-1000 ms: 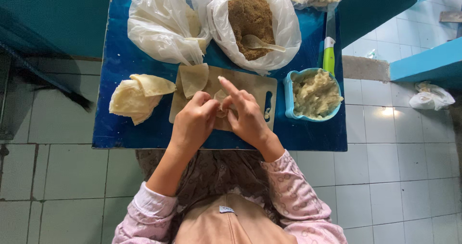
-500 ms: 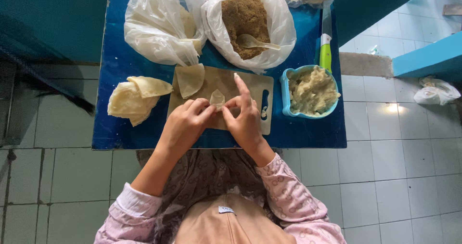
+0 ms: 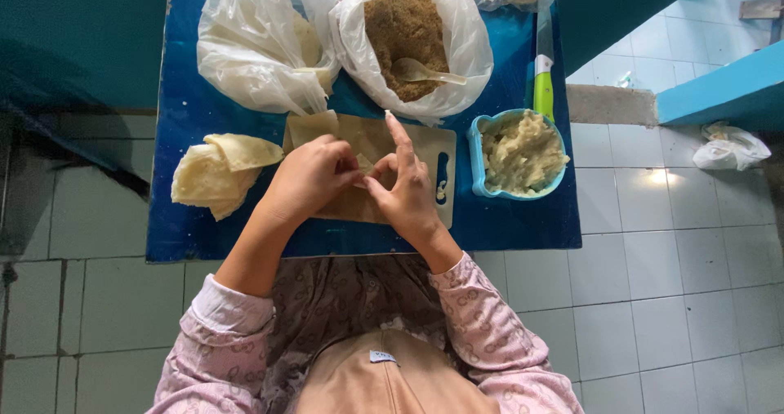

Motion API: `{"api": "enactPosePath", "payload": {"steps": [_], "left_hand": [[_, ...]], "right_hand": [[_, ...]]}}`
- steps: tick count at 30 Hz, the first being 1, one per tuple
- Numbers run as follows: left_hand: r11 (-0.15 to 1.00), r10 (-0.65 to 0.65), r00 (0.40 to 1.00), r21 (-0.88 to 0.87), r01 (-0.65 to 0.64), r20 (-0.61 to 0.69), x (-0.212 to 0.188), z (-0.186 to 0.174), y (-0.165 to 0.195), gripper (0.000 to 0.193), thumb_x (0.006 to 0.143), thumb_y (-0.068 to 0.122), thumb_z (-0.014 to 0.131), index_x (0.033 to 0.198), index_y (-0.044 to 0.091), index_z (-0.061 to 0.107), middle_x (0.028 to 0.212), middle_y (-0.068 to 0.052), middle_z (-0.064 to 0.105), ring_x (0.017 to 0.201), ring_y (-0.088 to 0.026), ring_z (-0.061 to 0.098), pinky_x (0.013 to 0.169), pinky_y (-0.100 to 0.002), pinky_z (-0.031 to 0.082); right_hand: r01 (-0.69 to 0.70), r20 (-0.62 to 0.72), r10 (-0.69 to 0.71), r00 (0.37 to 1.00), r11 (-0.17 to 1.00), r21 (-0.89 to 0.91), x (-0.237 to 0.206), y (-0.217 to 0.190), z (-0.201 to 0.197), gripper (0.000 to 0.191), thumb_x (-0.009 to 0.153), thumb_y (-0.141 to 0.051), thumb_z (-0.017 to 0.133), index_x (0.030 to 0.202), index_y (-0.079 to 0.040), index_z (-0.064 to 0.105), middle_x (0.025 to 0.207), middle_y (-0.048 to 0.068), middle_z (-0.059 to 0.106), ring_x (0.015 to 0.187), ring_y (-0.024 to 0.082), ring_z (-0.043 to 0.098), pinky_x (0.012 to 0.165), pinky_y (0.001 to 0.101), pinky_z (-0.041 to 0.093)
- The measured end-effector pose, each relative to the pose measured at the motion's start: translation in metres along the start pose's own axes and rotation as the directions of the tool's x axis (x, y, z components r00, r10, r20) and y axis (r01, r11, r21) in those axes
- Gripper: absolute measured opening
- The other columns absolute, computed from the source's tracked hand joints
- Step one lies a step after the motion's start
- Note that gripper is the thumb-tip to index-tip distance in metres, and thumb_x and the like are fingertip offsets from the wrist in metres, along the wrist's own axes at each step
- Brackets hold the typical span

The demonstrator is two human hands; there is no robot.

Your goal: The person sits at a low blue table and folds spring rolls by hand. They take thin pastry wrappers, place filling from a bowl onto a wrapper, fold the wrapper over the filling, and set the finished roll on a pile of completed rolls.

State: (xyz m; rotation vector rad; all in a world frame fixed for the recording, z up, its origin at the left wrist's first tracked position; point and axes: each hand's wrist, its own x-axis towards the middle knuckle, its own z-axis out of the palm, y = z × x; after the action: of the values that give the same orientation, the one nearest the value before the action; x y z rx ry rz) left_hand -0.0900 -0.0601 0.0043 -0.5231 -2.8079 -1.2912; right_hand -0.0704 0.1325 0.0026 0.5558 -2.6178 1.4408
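On desk (image 3: 523, 226), L to R: wrapper stack (image 3: 216, 173), cutting board (image 3: 441, 149), blue paste tub (image 3: 521, 154). L hand (image 3: 310, 177) and R hand (image 3: 408, 189) both pinch a small folded wrapper (image 3: 363, 167) over board centre, R index sticking up. Imo keep pinch tight, edges aligned. Piece mostly hidden; long axis, heading can't tell.

A small pale dough wrapper (image 3: 362, 166) sits pinched between fingertips above a tan cutting board (image 3: 359, 136); mostly hidden, folded.
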Motion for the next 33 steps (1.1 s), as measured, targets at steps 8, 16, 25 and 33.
{"api": "enactPosePath", "payload": {"steps": [8,16,25,33], "left_hand": [[0.982,0.181,0.982,0.071,-0.177,-0.051,-0.021,-0.007,0.006,0.015,0.081,0.009,0.071,0.097,0.008,0.070,0.091,-0.010,0.069,0.086,-0.034,0.067,0.073,-0.043,0.053],[0.931,0.325,0.936,0.218,-0.292,-0.137,-0.031,-0.001,0.005,0.014,0.089,0.020,0.073,0.098,0.010,0.069,0.097,-0.006,0.063,0.093,-0.030,0.063,0.079,-0.042,0.052],[0.922,0.183,0.982,0.353,-0.158,-0.040,-0.015,0.013,-0.005,0.016,0.090,0.023,0.071,0.087,0.007,0.068,0.090,-0.010,0.064,0.091,-0.033,0.065,0.078,-0.045,0.053],[0.971,-0.088,0.992,0.228,0.067,0.085,-0.006,-0.003,0.007,0.020,0.092,0.030,0.073,0.090,0.011,0.074,0.094,-0.013,0.069,0.093,-0.036,0.066,0.078,-0.048,0.053]], "right_hand": [[0.150,0.148,-0.152,0.977,0.988,0.023,0.001,0.000,-0.007,0.089,0.093,0.009,0.068,0.167,-0.016,0.027,0.100,0.007,0.068,0.094,0.021,0.070,0.091,0.0346,0.059],[0.208,0.135,-0.198,0.971,0.976,-0.068,0.000,-0.001,-0.007,0.089,0.087,0.002,0.075,0.163,-0.013,0.030,0.101,0.007,0.069,0.097,0.023,0.067,0.095,0.0388,0.052],[0.349,0.046,-0.351,0.935,0.895,-0.278,-0.006,0.001,0.004,0.079,0.094,0.000,0.075,0.161,-0.008,0.034,0.107,0.009,0.069,0.095,0.024,0.065,0.093,0.0378,0.050],[0.352,0.054,-0.351,0.935,0.902,-0.250,-0.002,0.000,-0.001,0.078,0.092,-0.002,0.074,0.160,-0.010,0.036,0.102,0.005,0.071,0.099,0.022,0.068,0.097,0.0386,0.049]]}}
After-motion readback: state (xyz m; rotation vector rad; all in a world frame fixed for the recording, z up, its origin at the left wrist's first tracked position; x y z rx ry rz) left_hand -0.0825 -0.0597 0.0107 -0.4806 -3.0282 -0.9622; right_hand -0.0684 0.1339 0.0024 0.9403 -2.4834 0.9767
